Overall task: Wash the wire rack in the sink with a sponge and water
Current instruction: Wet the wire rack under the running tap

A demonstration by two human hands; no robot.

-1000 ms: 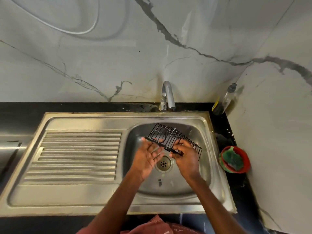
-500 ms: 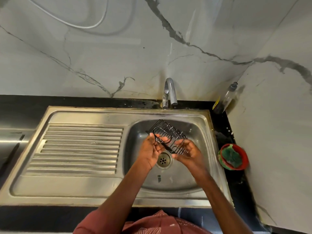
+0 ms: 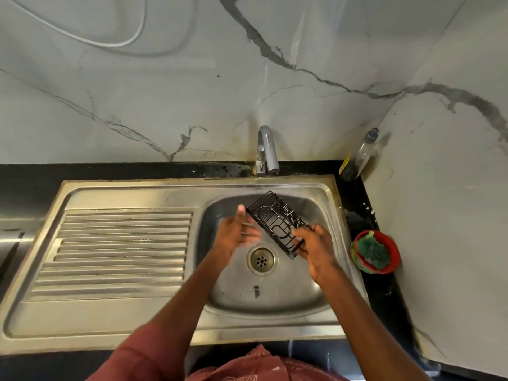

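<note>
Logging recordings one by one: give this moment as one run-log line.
right hand: grips wire rack over sink | left hand: open beside rack | sponge: in red bowl, unused | tap: no water seen

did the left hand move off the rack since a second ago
Yes. The left hand has drawn back leftward from the wire rack, fingers now straight, judged against the drain; the right hand holds it.

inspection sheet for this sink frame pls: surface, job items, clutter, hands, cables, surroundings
Surface: steel sink with ribbed drainboard, set in a black counter; drain uncovered.
Job's things: black wire rack held tilted over the basin; green sponge in a red bowl on the counter, untouched; tap, no water seen running.
Clutter: bottle in the back corner.
Hands: right hand grips the rack's near end; left hand open, blurred, beside the rack.
Cables: white cord on the wall.
Surroundings: marble-look wall.
</note>
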